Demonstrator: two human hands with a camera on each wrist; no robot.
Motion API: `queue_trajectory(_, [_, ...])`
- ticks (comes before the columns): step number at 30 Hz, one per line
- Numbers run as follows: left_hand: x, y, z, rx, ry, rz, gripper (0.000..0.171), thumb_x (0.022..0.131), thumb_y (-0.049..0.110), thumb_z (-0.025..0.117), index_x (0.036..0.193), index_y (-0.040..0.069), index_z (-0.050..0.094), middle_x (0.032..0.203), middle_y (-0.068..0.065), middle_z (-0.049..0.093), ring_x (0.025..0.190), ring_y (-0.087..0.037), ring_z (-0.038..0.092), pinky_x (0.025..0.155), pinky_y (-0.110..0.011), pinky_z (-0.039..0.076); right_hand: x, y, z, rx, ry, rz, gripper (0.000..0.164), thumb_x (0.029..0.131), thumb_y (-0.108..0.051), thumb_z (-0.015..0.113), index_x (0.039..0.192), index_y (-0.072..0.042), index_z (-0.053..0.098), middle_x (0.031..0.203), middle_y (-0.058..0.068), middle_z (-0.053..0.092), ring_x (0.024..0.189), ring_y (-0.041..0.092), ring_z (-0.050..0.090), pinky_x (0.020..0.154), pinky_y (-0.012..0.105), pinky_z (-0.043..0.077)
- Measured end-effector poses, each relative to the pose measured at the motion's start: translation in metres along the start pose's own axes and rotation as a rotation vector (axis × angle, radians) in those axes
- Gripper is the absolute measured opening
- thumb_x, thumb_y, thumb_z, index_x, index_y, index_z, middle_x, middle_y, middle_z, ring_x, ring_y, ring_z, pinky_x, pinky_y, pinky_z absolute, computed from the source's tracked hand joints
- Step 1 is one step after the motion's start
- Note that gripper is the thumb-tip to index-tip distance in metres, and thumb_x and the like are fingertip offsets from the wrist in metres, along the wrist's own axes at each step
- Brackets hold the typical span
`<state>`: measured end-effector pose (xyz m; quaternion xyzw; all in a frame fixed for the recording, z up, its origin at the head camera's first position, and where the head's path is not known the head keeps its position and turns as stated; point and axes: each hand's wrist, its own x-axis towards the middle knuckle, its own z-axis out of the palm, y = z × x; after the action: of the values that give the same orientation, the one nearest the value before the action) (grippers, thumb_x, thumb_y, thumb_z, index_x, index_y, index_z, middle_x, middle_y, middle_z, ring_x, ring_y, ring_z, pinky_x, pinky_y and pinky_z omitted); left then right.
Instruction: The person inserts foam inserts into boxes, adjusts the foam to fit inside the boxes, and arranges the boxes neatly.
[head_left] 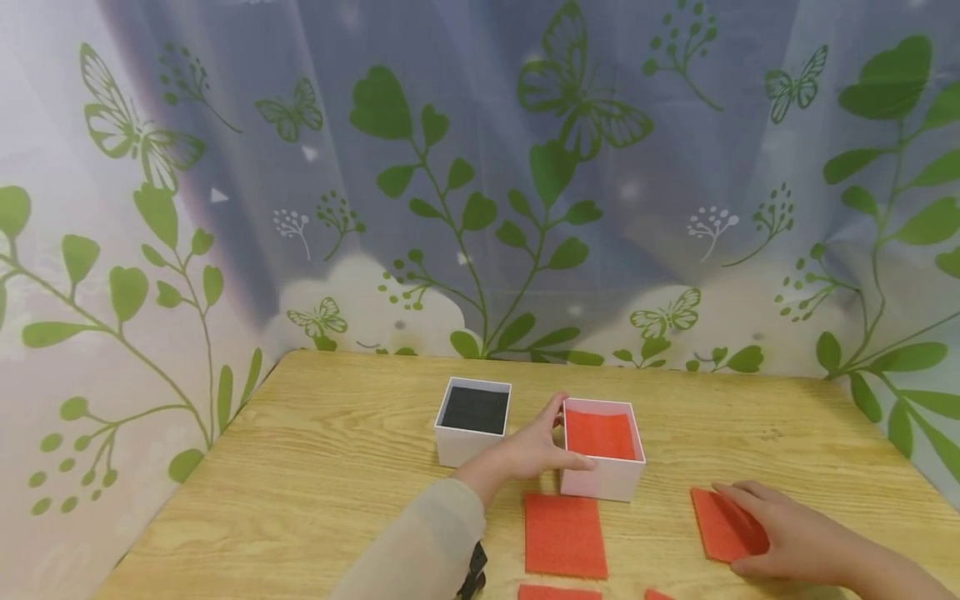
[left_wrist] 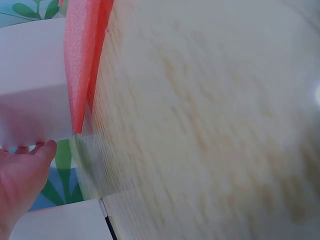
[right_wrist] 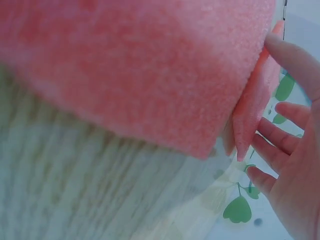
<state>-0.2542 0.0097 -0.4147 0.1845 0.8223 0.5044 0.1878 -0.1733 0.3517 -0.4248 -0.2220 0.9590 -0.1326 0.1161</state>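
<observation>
My left hand (head_left: 535, 444) holds the left side of a white open box (head_left: 600, 481), thumb along its front and fingers at the back corner. Red felt-like squares (head_left: 600, 435) fill this box; how many is hidden. On the right, my right hand (head_left: 795, 533) grips another red square (head_left: 723, 527) by its edges, thumb at the near edge and fingers at the far one. That square also shows between thumb and fingers in the right wrist view, as a slanted red sheet (right_wrist: 252, 107). A second white box (head_left: 467, 447) stands left of my left hand, with black squares (head_left: 475, 411) inside.
Just in front of the red-filled box a red square (head_left: 565, 536) lies flat on the wooden table (head_left: 315, 467). More red pieces (head_left: 558, 592) are cut off by the lower frame edge. A leaf-patterned curtain (head_left: 480, 275) hangs behind the table.
</observation>
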Motion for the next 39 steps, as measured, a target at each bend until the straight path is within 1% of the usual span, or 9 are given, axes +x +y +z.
queue_trajectory(10, [-0.001,0.001,0.0,-0.008,0.001,-0.011,0.106,0.073,0.035,0.079,0.151,0.024,0.007,0.147,-0.006,0.03,0.133,-0.024,0.03,0.105,-0.049,0.027,-0.001,-0.001,0.004,-0.068,0.109,-0.077,0.086,0.073,-0.058,0.07,0.133,0.0,0.046,0.128,0.021,0.046,0.106,0.032,0.051,0.075,0.04,0.049])
queue_trajectory(14, [-0.001,0.002,0.0,-0.012,0.0,-0.014,0.106,0.073,0.036,0.079,0.151,0.025,0.007,0.148,-0.006,0.03,0.133,-0.023,0.03,0.105,-0.049,0.027,0.001,-0.004,0.003,-0.077,0.089,-0.058,0.082,0.073,-0.058,0.069,0.129,0.0,0.052,0.124,0.019,0.05,0.103,0.03,0.053,0.074,0.041,0.049])
queue_trajectory(21, [-0.001,0.001,0.001,-0.017,-0.001,-0.021,0.106,0.074,0.035,0.078,0.151,0.025,0.006,0.148,-0.005,0.03,0.134,-0.023,0.029,0.105,-0.049,0.026,0.003,-0.007,0.004,-0.131,0.09,-0.137,0.057,0.077,-0.036,0.074,0.114,0.006,0.063,0.118,0.024,0.057,0.1,0.04,0.058,0.076,0.047,0.05])
queue_trajectory(26, [-0.001,0.001,0.0,-0.02,0.001,-0.021,0.106,0.074,0.036,0.078,0.151,0.026,0.006,0.148,-0.006,0.029,0.134,-0.023,0.029,0.105,-0.049,0.026,0.006,-0.008,0.012,-0.26,0.301,-0.365,0.029,0.068,-0.008,0.076,0.095,0.0,0.069,0.096,0.011,0.067,0.082,0.025,0.064,0.063,0.034,0.053])
queue_trajectory(31, [-0.001,0.001,0.0,-0.023,0.002,-0.022,0.106,0.074,0.036,0.078,0.151,0.027,0.006,0.148,-0.006,0.03,0.134,-0.024,0.029,0.105,-0.05,0.025,0.008,-0.01,0.014,-0.309,0.486,-0.464,0.029,0.059,0.001,0.077,0.085,-0.007,0.069,0.083,0.0,0.062,0.07,0.013,0.06,0.055,0.027,0.05])
queue_trajectory(33, [-0.001,0.001,0.001,-0.019,0.0,-0.021,0.106,0.074,0.036,0.078,0.151,0.026,0.006,0.148,-0.005,0.03,0.134,-0.024,0.03,0.105,-0.05,0.026,0.007,-0.011,0.013,-0.322,0.538,-0.46,0.01,0.076,-0.012,0.074,0.084,-0.009,0.069,0.082,-0.001,0.06,0.067,0.01,0.058,0.053,0.025,0.048])
queue_trajectory(36, [-0.001,0.001,0.001,-0.015,-0.001,-0.017,0.106,0.074,0.036,0.078,0.151,0.026,0.006,0.147,-0.005,0.031,0.133,-0.023,0.03,0.105,-0.05,0.027,0.006,-0.015,0.009,-0.354,0.657,-0.443,0.038,0.097,-0.037,0.046,0.083,-0.01,0.069,0.08,-0.004,0.058,0.063,0.006,0.056,0.05,0.02,0.045])
queue_trajectory(38, [-0.001,0.001,0.001,-0.015,-0.001,-0.015,0.106,0.074,0.036,0.078,0.151,0.026,0.006,0.147,-0.005,0.031,0.133,-0.023,0.031,0.104,-0.05,0.027,0.005,-0.019,0.006,-0.378,0.751,-0.439,0.061,0.098,-0.045,0.021,0.083,-0.011,0.069,0.078,-0.006,0.058,0.061,0.005,0.055,0.049,0.018,0.044])
queue_trajectory(39, [-0.001,0.001,0.001,-0.014,0.0,-0.015,0.106,0.074,0.036,0.078,0.151,0.026,0.006,0.147,-0.005,0.031,0.133,-0.023,0.031,0.104,-0.05,0.027,0.005,-0.021,0.005,-0.393,0.794,-0.438,0.063,0.098,-0.046,0.019,0.083,-0.011,0.069,0.078,-0.006,0.058,0.061,0.006,0.056,0.049,0.018,0.044])
